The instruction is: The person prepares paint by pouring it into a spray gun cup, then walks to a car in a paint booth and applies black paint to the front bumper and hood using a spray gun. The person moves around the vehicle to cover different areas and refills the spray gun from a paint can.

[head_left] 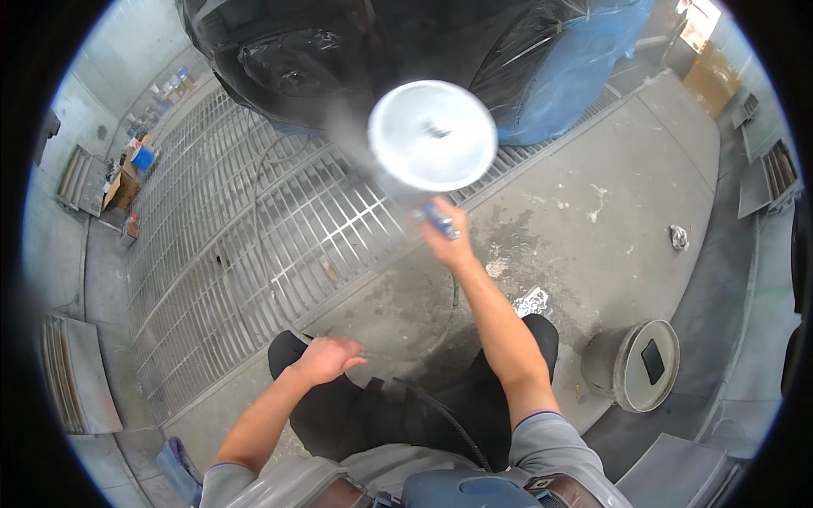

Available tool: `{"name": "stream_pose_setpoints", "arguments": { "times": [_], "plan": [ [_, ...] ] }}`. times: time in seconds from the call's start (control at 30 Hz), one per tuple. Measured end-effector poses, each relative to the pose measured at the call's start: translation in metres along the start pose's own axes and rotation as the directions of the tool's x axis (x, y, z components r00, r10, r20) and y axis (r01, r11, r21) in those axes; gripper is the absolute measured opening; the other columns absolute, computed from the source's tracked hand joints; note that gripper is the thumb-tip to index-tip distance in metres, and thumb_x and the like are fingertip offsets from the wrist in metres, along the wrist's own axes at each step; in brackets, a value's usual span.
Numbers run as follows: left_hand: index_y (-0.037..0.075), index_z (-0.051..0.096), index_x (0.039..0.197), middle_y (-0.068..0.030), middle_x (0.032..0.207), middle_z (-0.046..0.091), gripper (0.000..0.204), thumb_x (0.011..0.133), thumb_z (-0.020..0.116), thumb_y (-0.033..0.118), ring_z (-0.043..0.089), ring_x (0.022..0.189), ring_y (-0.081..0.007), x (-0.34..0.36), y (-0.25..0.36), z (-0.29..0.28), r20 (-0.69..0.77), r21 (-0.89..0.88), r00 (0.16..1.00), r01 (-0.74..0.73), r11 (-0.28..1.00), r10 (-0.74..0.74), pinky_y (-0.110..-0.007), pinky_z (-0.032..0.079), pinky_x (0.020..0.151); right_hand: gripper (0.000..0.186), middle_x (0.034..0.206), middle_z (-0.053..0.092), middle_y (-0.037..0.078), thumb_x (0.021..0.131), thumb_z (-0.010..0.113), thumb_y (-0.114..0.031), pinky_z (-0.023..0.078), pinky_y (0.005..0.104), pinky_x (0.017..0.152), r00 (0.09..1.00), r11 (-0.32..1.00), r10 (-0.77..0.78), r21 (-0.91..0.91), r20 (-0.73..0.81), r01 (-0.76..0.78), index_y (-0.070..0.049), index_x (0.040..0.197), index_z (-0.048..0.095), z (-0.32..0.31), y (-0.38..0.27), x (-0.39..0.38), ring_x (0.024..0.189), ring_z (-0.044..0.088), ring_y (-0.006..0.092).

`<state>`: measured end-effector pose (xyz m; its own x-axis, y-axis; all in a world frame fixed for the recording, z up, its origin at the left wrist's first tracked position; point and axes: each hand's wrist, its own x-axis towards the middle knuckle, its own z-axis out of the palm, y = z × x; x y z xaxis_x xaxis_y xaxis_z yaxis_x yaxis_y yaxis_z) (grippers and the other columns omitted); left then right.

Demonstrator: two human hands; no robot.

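My right hand (pixel 445 237) is stretched out in front of me, closed around the grip of a spray gun (pixel 436 218). The gun's round whitish paint cup (pixel 432 140) faces up and hides most of the gun's body. Pale mist (pixel 351 127) hangs to the left of the cup, towards a vehicle-like body (pixel 373 51) wrapped in black plastic sheeting. Over my left knee, my left hand (pixel 330 360) rests loosely with nothing in it. Its fingers point to the right, slightly bent.
A metal floor grating (pixel 339 212) runs along the left, with a hose (pixel 257 182) lying across it. Blue sheeting (pixel 555 93) hangs at the far right. A round drum (pixel 610 364) with a dark flat object (pixel 652 361) on it stands right. Crumpled foil (pixel 532 301) lies near my right knee.
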<state>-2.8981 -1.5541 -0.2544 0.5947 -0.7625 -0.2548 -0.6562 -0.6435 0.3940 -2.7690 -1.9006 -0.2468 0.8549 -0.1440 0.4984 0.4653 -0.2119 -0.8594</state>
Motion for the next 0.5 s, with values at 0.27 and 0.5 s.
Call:
{"name": "stream_pose_setpoints", "arguments": {
  "times": [0.27, 0.5],
  "plan": [
    [0.01, 0.069, 0.112, -0.014, 0.099, 0.074, 0.038, 0.103, 0.061, 0.045, 0.07, 0.096, -0.0389, 0.009, 0.01, -0.007, 0.075, 0.019, 0.997, 0.017, 1.0, -0.018, -0.051, 0.056, 0.078, 0.012, 0.074, 0.065, -0.003, 0.095, 0.077, -0.02, 0.043, 0.0281, 0.055, 0.893, 0.903, 0.39, 0.281, -0.224, -0.324, -0.009, 0.092, 0.073, -0.052, 0.046, 0.013, 0.063, 0.056, 0.0068],
    [0.009, 0.07, 0.114, -0.0149, 0.1, 0.073, 0.037, 0.101, 0.064, 0.043, 0.069, 0.096, -0.0402, 0.013, 0.014, -0.015, -0.004, -0.014, 0.993, 0.115, 0.993, -0.115, -0.05, 0.056, 0.08, 0.018, 0.071, 0.061, -0.002, 0.098, 0.074, -0.021, 0.041, 0.0257, 0.053, 0.665, 0.941, 0.339, 0.242, -0.665, -0.238, -0.005, 0.093, 0.068, -0.13, 0.083, 0.033, 0.058, 0.055, 0.007]
  ]
}}
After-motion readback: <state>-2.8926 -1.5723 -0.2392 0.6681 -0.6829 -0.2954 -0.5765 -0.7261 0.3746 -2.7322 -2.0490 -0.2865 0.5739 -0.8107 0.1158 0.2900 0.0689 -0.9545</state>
